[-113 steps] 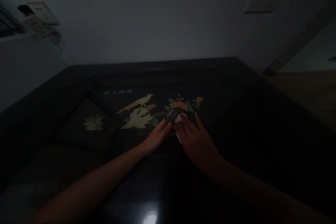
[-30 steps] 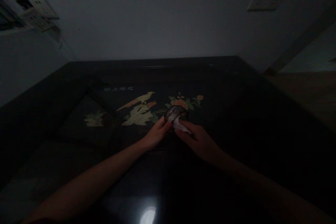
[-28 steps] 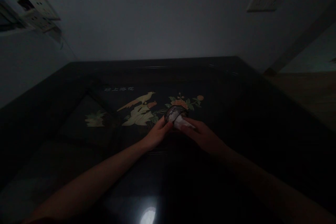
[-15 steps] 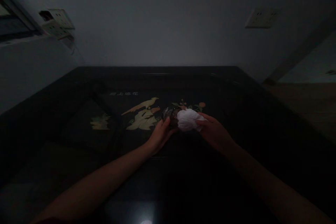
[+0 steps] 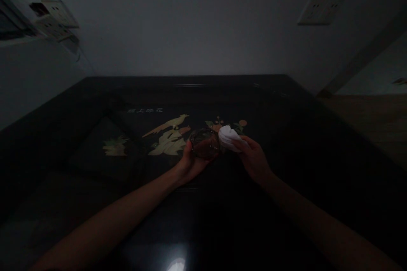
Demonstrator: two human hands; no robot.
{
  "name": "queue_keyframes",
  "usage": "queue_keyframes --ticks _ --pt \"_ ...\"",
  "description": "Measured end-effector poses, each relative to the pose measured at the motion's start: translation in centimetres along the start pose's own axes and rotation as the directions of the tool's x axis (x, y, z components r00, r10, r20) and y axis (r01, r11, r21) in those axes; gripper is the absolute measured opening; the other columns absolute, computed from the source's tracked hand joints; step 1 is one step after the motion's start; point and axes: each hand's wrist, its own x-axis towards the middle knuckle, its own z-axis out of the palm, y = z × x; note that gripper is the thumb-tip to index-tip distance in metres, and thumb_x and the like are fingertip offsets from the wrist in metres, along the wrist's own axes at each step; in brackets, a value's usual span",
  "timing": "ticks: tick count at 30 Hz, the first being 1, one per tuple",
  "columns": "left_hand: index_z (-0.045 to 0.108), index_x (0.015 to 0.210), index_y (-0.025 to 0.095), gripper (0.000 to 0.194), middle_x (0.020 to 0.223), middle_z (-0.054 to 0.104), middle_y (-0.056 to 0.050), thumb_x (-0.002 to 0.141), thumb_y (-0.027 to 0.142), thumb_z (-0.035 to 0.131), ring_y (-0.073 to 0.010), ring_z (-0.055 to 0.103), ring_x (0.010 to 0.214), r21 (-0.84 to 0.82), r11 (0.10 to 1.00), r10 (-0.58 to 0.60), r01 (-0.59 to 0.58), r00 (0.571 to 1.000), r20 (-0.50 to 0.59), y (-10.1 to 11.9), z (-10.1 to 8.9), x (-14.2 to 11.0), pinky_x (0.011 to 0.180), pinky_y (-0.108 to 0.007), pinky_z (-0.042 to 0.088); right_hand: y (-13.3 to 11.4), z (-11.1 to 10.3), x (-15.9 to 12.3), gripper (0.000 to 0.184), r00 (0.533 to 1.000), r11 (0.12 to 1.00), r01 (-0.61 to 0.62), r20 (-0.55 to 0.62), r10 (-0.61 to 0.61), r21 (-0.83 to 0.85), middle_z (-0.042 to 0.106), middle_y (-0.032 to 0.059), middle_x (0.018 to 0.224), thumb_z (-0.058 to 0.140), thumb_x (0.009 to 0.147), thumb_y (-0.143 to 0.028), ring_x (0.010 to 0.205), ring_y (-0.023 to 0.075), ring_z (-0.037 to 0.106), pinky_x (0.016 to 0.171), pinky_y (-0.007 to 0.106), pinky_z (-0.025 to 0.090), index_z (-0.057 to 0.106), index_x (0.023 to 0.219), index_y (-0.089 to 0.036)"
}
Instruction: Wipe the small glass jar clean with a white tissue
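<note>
A round clear glass dish or bowl [image 5: 205, 143] is held over the dark table by my left hand [image 5: 188, 166], its thumb at the left rim and its fingers underneath. The glass is tilted so that its round opening faces me. My right hand [image 5: 256, 159] is closed on a crumpled white cloth [image 5: 228, 136], which sits at the right edge of the glass. In this dim light I cannot tell whether the cloth touches the glass.
The glossy black table [image 5: 190, 220] has an inlaid bird [image 5: 168, 125], flowers [image 5: 241, 123] and white lettering [image 5: 145, 110]. Behind it stands a pale wall [image 5: 190, 21] with a double socket [image 5: 321, 11] at right. More sockets [image 5: 59, 12] and a plug-in adapter hang at left.
My right hand has drawn the white cloth from over the glass to its right edge. The glass has turned in my left hand, so its round opening shows more. The view has shifted slightly.
</note>
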Motion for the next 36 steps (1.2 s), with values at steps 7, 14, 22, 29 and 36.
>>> queue_keyframes --ticks 7,14,22,29,36 --pt "0.071 0.098 0.02 0.066 0.108 0.068 -0.007 0.052 0.067 0.074 -0.0289 0.05 0.122 0.137 0.99 -0.03 0.019 0.997 0.072 -0.6 -0.1 -0.4 0.11 -0.041 0.028 0.1 0.1 0.0 0.022 0.995 0.997 -0.077 0.06 0.078 -0.009 0.073 0.0001 0.075 0.079 0.057 -0.029 0.07 0.0185 0.065 0.067 0.03 0.049 0.073 0.076 -0.021" --pt "0.07 0.094 0.015 0.067 0.108 0.068 -0.012 0.055 0.07 0.07 -0.0317 0.049 0.123 0.134 0.99 0.034 -0.036 0.999 0.016 -0.6 -0.4 -0.1 0.109 -0.043 0.029 0.1 -0.9 1.1 0.026 0.998 0.996 -0.06 -0.025 0.062 0.061 0.073 0.0004 0.075 0.081 0.057 -0.03 0.069 0.0188 0.065 0.066 0.031 0.05 0.072 0.08 -0.02" --pt "0.07 0.096 0.015 0.067 0.107 0.068 -0.011 0.055 0.069 0.071 -0.0302 0.051 0.121 0.154 0.987 0.031 -0.034 0.999 0.016 -0.6 -0.1 -0.1 0.109 -0.042 0.03 0.3 -1.9 1.6 0.037 0.997 0.993 0.073 0.01 -0.073 -0.09 0.073 0.0035 0.092 0.076 0.066 -0.036 0.074 0.0199 0.065 0.064 0.032 0.051 0.067 0.1 -0.022" --pt "0.07 0.095 0.015 0.067 0.103 0.069 -0.012 0.055 0.069 0.071 -0.0316 0.055 0.116 0.19 0.981 0.019 -0.026 0.999 0.038 -0.5 -0.2 -0.4 0.107 -0.044 0.033 1.0 -1.9 1.4 0.04 0.991 0.975 0.117 0.082 -0.103 -0.19 0.07 0.0038 0.096 0.071 0.072 -0.039 0.077 0.0192 0.064 0.066 0.031 0.05 0.063 0.107 -0.022" --pt "0.065 0.105 0.019 0.075 0.11 0.066 -0.01 0.051 0.07 0.072 -0.0346 0.049 0.12 0.473 0.867 0.223 -0.157 0.971 -0.086 -0.8 -1.8 -0.4 0.107 -0.044 0.031 -0.3 -1.5 0.4 0.03 0.861 0.765 0.433 -0.031 -0.507 -0.478 0.062 0.0041 0.097 0.058 0.084 -0.043 0.085 0.0179 0.059 0.074 0.032 0.047 0.061 0.105 -0.022"
